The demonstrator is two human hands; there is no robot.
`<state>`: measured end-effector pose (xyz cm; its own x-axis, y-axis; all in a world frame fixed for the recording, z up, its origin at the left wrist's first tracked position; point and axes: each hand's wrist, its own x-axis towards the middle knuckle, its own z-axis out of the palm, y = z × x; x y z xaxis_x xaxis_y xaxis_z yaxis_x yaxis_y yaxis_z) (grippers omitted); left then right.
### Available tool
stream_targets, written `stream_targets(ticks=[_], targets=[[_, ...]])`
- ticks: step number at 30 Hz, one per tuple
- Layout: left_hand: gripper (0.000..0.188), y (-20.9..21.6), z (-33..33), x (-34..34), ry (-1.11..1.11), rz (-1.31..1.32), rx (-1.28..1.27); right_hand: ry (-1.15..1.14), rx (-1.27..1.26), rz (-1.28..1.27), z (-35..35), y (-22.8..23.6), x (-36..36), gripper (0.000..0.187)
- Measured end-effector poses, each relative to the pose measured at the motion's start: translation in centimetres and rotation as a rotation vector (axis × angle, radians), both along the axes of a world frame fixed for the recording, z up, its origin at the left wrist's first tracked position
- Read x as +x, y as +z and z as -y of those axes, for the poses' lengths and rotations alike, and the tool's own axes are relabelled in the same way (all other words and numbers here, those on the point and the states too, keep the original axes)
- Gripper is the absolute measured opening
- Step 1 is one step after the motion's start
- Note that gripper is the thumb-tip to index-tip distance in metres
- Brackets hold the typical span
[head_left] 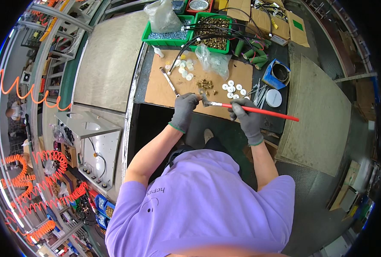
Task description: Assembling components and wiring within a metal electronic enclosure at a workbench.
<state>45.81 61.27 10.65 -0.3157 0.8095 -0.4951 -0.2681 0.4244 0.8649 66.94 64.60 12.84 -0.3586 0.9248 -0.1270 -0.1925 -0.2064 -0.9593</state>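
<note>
My right hand (249, 120), in a grey glove, is closed around a brush (276, 114) with a long red handle. The dark bristles (206, 103) point left and reach the fingertips of my left hand (184, 110). That hand, also gloved, is pinched on something small that I cannot make out. Just beyond the bristles lies a small pile of brass fittings (204, 84) on a cardboard sheet (159, 93). White round discs (231, 89) are scattered to its right, and translucent caps (185, 70) lie farther back. A wrench (169, 80) rests left of the pile.
Green bins (167, 42) of metal parts stand at the back, with black cables (207, 37) draped over them. To the right are a blue box with a black roll (279, 73), a round white lid (273, 98) and bolts (259, 93). A metal panel (97, 150) stands left.
</note>
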Motion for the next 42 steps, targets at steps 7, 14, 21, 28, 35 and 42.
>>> stream_targets(ticks=[7, 14, 21, 28, 35, 42], targets=[[0.017, 0.2, 0.3, -0.2, 0.026, 0.005, -0.027, 0.167, 0.143, 0.127, 0.2, 0.3, 0.2, 0.012], [0.016, 0.0, 0.1, 0.2, 0.039, -0.023, 0.022, 0.202, 0.226, 0.134, -0.1, -0.3, 0.7, 0.012], [0.019, -0.5, 0.9, -0.8, -0.091, -0.258, 0.073, -0.233, 0.202, 0.177, -3.9, 1.4, 5.6, 0.019], [0.019, -2.0, 3.3, -1.8, 0.022, -0.067, 0.06, -0.748, 0.707, 0.859, -14.2, -0.7, 15.9, 0.035], [0.022, -3.9, 6.6, -3.1, 0.142, 0.05, -0.013, -0.944, 0.833, 1.102, -19.2, -1.0, 19.6, 0.028], [0.022, -4.0, 9.8, -4.4, 0.298, 0.084, -0.131, -0.809, 1.03, 1.142, -21.2, -0.8, 18.6, 0.026]])
